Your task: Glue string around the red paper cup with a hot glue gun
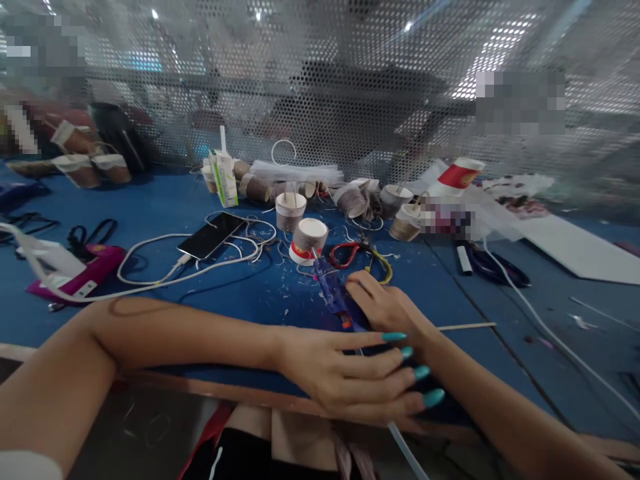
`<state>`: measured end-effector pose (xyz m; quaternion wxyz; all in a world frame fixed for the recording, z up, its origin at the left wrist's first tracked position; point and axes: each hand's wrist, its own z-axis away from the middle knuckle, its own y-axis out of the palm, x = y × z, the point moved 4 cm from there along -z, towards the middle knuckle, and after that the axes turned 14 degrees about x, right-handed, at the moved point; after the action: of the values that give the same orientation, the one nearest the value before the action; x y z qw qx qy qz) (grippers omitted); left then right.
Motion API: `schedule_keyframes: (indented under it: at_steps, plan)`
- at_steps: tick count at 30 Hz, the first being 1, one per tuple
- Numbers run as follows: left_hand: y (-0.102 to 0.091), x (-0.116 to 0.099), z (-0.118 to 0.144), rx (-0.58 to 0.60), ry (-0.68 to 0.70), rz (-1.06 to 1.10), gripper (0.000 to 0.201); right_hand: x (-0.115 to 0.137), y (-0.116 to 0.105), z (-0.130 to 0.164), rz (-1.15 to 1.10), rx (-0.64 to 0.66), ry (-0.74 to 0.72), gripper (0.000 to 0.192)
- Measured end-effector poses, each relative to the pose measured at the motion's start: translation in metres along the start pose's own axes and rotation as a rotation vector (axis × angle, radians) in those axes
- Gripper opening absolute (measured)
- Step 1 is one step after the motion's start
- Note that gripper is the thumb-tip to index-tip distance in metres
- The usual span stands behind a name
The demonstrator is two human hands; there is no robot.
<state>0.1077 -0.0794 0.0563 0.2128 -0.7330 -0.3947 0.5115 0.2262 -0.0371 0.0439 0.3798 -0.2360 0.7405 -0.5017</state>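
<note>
Left hand [345,377] lay flat, fingers loose, holding nothing; right hand [385,307] gripped the blue tool [333,293], pointing away toward the spool [309,241].

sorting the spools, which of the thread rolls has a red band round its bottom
The spool nearest the right hand, standing upright just beyond the blue tool. It has a red band at its base; the other spools are plain brown and white.

Black phone [210,235] amid white cables [165,270] — red paper cup [457,175], scissors [350,253] beyond.
</note>
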Motion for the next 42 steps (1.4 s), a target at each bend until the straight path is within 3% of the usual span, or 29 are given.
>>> schedule_keyframes:
  at_steps: [5,7,11,15,18,24,26,29,32,42]
  plan:
    - [0.002,0.013,-0.005,0.240,-0.008,-0.074,0.013,0.007,-0.007,-0.004,0.119,-0.007,-0.084,0.031]
    - [0.002,0.014,-0.003,0.251,0.000,-0.086,0.016,0.008,-0.012,-0.005,0.174,-0.048,-0.087,0.033]
    - [-0.001,0.009,-0.004,0.119,0.129,0.000,0.022,0.009,-0.015,-0.005,0.208,-0.084,-0.043,0.030]
    - [0.009,0.003,-0.011,0.145,0.178,0.032,0.015,0.011,-0.010,-0.003,0.178,-0.005,-0.045,0.016]
    - [0.015,0.000,-0.012,0.175,0.118,-0.138,0.018,0.010,-0.007,-0.003,0.177,0.017,-0.025,0.011]
    - [0.019,-0.003,-0.001,0.083,0.349,-0.559,0.024,0.005,-0.004,-0.006,0.106,0.029,-0.045,0.017]
    - [0.023,-0.001,0.004,0.020,0.447,-0.760,0.027,0.004,-0.001,-0.008,0.090,0.065,-0.043,0.016]
    - [0.026,0.001,0.011,-0.174,0.564,-0.994,0.024,0.003,0.002,-0.010,0.082,0.078,-0.022,0.016]
    - [0.025,0.001,0.016,-0.296,0.593,-1.070,0.022,0.002,0.004,-0.011,0.071,0.082,-0.009,0.016]
    - [0.026,0.001,0.016,-0.289,0.557,-1.104,0.023,0.002,0.002,-0.012,0.076,0.088,-0.040,0.015]
